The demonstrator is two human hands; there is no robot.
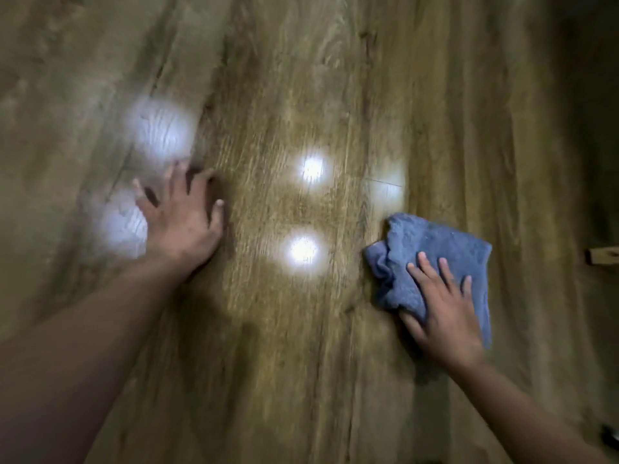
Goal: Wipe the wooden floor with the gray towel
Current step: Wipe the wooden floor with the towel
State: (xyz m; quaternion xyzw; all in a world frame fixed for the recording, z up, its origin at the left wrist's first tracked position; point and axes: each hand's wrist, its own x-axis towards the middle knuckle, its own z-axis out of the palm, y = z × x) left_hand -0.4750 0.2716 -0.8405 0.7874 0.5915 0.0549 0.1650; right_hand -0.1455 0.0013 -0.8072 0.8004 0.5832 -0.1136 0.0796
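The gray towel [432, 259], bluish and crumpled, lies flat on the wooden floor [268, 346] at the right. My right hand [442, 309] presses down on its near half with straight, spread fingers; the thumb lies along the towel's left edge. My left hand [182, 216] rests on the bare floor to the left with its fingers spread, well apart from the towel.
Several bright round light reflections shine on the boards between and beside my hands [303, 252]. A small pale wooden object [604, 255] shows at the right edge. The right side of the floor lies in dark shadow.
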